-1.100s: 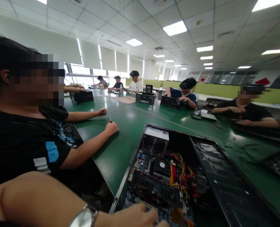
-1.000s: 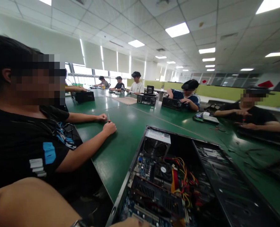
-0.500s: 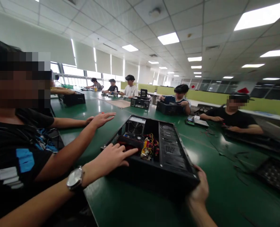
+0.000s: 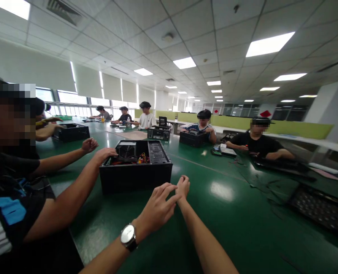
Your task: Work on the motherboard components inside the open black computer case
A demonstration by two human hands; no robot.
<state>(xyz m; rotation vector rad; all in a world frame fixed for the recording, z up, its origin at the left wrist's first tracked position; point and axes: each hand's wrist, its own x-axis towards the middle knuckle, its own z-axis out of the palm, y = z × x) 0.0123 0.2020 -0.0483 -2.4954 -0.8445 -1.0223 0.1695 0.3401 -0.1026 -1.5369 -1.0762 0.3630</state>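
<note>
My left hand (image 4: pixel 158 207), with a watch (image 4: pixel 128 234) on its wrist, is over the green table (image 4: pixel 208 224), fingers apart and holding nothing visible. Just beyond it, my right hand (image 4: pixel 183 187) has its fingers curled together; the left fingertips overlap its edge, and nothing shows in it. An open black computer case (image 4: pixel 136 178) lies on the table ahead and to the left, apart from both my hands. A fan and red and yellow wires (image 4: pixel 143 158) show inside it. A neighbouring person's hand (image 4: pixel 104 155) rests on the case's left corner.
A person (image 4: pixel 11 182) sits close on the left. Further off stand other black cases (image 4: pixel 193 137), with several people around the table. On the right lie a black panel with a grid pattern (image 4: pixel 322 209), loose cables (image 4: pixel 274 190) and a person's arms.
Both my hands have left the case and come together over the table. The case now sits farther off and to the left, with the neighbour's hand at its corner. The view has turned right.
</note>
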